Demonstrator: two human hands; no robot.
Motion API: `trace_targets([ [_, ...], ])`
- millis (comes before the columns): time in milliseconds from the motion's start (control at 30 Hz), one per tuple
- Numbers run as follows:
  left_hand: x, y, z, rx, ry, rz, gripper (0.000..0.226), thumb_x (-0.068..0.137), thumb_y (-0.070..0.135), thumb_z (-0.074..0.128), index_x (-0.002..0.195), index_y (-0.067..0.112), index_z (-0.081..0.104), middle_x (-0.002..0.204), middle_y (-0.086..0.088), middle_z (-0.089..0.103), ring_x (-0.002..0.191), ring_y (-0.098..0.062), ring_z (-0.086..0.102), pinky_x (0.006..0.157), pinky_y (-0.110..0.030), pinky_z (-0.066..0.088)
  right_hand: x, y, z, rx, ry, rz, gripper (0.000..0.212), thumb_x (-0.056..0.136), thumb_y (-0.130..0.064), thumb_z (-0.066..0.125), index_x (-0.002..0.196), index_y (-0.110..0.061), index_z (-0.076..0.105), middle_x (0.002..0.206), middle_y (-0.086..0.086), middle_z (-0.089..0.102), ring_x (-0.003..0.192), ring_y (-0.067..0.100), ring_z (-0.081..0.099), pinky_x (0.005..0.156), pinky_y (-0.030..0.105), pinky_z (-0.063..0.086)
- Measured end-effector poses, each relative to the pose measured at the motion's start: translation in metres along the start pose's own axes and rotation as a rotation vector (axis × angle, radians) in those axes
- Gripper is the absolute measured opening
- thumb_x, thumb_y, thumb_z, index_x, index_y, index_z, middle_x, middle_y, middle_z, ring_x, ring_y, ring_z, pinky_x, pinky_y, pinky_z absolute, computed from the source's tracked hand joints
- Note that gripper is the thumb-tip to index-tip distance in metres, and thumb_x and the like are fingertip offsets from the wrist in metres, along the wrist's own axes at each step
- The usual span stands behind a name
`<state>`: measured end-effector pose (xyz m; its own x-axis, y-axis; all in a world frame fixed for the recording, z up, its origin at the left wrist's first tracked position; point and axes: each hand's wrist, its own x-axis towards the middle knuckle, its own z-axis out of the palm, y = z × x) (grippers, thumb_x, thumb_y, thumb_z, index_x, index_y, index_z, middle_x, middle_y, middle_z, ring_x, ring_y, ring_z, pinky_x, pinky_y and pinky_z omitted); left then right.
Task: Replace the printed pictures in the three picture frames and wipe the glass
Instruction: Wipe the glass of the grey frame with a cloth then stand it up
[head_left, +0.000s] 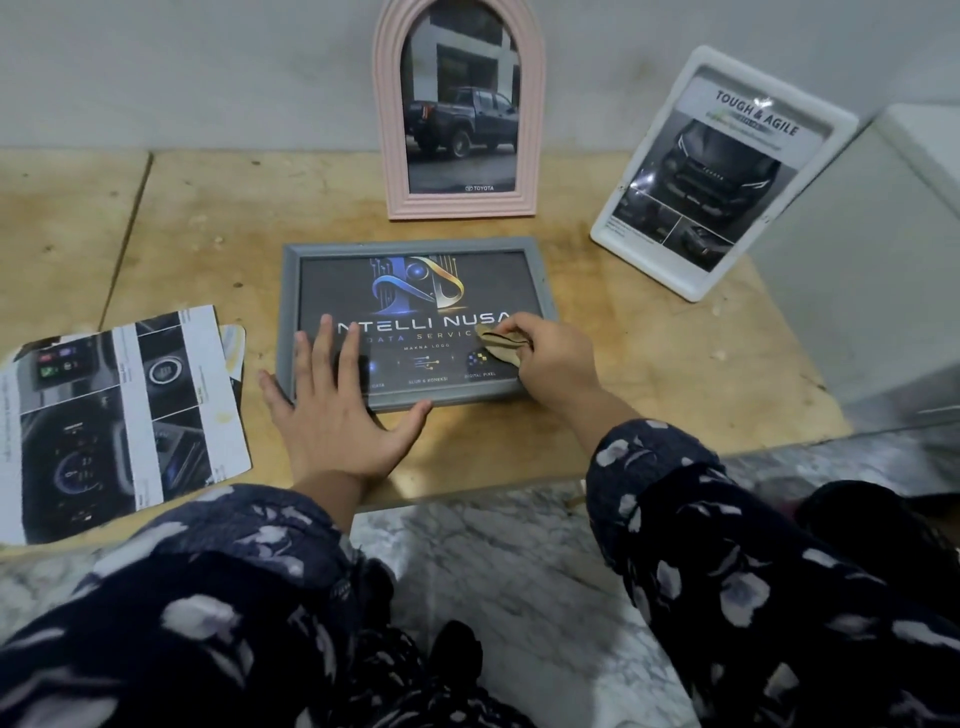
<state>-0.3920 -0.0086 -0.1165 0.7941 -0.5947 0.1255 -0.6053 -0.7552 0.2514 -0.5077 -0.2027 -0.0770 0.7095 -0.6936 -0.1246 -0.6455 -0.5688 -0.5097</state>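
A flat frame (415, 322) lies before two standing frames (460, 111) (722, 171), with loose prints (119, 415) to its left.

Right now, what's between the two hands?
In the head view, the grey frame's glass with its logo print lies between the flat left hand and the right hand, which holds a cloth.

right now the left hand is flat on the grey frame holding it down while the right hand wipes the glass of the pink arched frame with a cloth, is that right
Not quite. In the head view the right hand holds the cloth on the glass of the grey frame, the same one on which the left hand lies flat. The pink arched frame stands untouched against the wall behind it.
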Motion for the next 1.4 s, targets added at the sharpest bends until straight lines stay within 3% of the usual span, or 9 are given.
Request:
trace_targets([
  [167, -0.002, -0.003, 0.0, -0.008, -0.022, 0.023, 0.103, 0.073, 0.085, 0.034, 0.154, 0.025, 0.012, 0.162, 0.004, 0.0, 0.149, -0.018, 0.0, 0.114, -0.063, 0.002, 0.002, -0.015, -0.03, 0.472, -0.029, 0.221, 0.04, 0.088, 0.004, 0.054, 0.12, -0.019, 0.062, 0.109, -0.003, 0.065, 0.097, 0.018, 0.063, 0.079, 0.027, 0.053],
  [300, -0.004, -0.007, -0.002, -0.037, -0.045, 0.038, 0.101, 0.076, 0.085, 0.027, 0.154, 0.025, 0.006, 0.162, 0.004, -0.006, 0.149, -0.016, -0.007, 0.115, -0.059, -0.006, -0.006, -0.019, -0.041, 0.99, -0.066, 0.418, 0.06, 0.09, 0.013, 0.042, 0.139, -0.022, 0.047, 0.129, 0.007, 0.059, 0.1, 0.029, 0.065, 0.083, 0.049, 0.056],
  [433, 0.001, -0.007, -0.012, -0.068, -0.107, 0.021, 0.102, 0.074, 0.085, 0.007, 0.154, 0.023, -0.008, 0.16, 0.002, -0.02, 0.148, -0.014, -0.014, 0.114, -0.052, -0.014, -0.016, -0.027, -0.047, 1.23, -0.171, 0.491, 0.052, 0.095, 0.007, 0.037, 0.14, -0.019, 0.044, 0.122, 0.015, 0.062, 0.102, 0.03, 0.064, 0.087, 0.051, 0.053],
  [533, 0.005, -0.002, -0.022, -0.184, -0.066, -0.057, 0.092, 0.08, 0.073, 0.007, 0.155, 0.019, 0.004, 0.162, -0.002, -0.006, 0.149, -0.019, 0.003, 0.118, -0.052, 0.0, -0.011, -0.04, -0.052, 1.267, -0.264, 0.508, 0.04, 0.099, -0.003, 0.038, 0.137, -0.015, 0.046, 0.108, 0.015, 0.066, 0.088, 0.026, 0.066, 0.073, 0.043, 0.057],
  [667, 0.04, -0.007, -0.038, -0.191, 0.024, -0.082, 0.062, 0.095, 0.044, 0.041, 0.148, 0.012, 0.031, 0.156, -0.007, 0.024, 0.142, -0.025, 0.024, 0.114, -0.047, 0.02, 0.02, -0.066, -0.052, 1.155, -0.229, 0.442, 0.04, 0.096, -0.003, 0.049, 0.134, -0.014, 0.051, 0.115, 0.013, 0.066, 0.085, 0.021, 0.067, 0.065, 0.034, 0.058],
  [833, 0.105, -0.028, -0.043, -0.268, -0.119, -0.206, 0.05, 0.093, 0.028, 0.054, 0.139, 0.011, 0.04, 0.139, -0.01, 0.041, 0.129, -0.03, 0.038, 0.099, -0.049, 0.04, 0.073, -0.114, -0.033, 0.336, -0.03, 0.039, 0.041, 0.089, -0.003, 0.054, 0.121, -0.026, 0.066, 0.107, -0.012, 0.064, 0.086, 0.009, 0.058, 0.077, 0.016, 0.045],
  [1000, 0.139, -0.04, -0.04, -0.315, -0.183, -0.336, 0.043, 0.092, 0.034, 0.055, 0.13, 0.015, 0.051, 0.131, -0.009, 0.045, 0.119, -0.032, 0.049, 0.09, -0.042, 0.044, 0.123, -0.15, 0.003, -0.12, -0.084, -0.25, 0.053, 0.084, 0.001, 0.046, 0.114, -0.036, 0.069, 0.12, -0.006, 0.067, 0.108, 0.021, 0.061, 0.086, 0.03, 0.049],
  [1233, 0.145, -0.044, -0.034, -0.345, -0.113, -0.408, 0.032, 0.087, 0.028, 0.058, 0.118, 0.021, 0.057, 0.118, -0.003, 0.055, 0.104, -0.028, 0.057, 0.076, -0.033, 0.043, 0.157, -0.182, 0.049, -0.292, -0.115, -0.511, 0.042, 0.086, -0.015, 0.046, 0.118, -0.031, 0.067, 0.12, -0.005, 0.067, 0.105, 0.024, 0.053, 0.093, 0.036, 0.042],
  [1400, 0.146, -0.045, -0.034, -0.315, -0.128, -0.435, 0.032, 0.087, 0.031, 0.057, 0.118, 0.023, 0.057, 0.117, -0.003, 0.055, 0.102, -0.03, 0.058, 0.075, -0.035, 0.045, 0.167, -0.189, 0.071, -0.325, -0.124, -0.489, 0.026, 0.095, -0.038, 0.047, 0.1, -0.034, 0.073, 0.107, -0.009, 0.07, 0.104, 0.021, 0.051, 0.09, 0.037, 0.035],
])
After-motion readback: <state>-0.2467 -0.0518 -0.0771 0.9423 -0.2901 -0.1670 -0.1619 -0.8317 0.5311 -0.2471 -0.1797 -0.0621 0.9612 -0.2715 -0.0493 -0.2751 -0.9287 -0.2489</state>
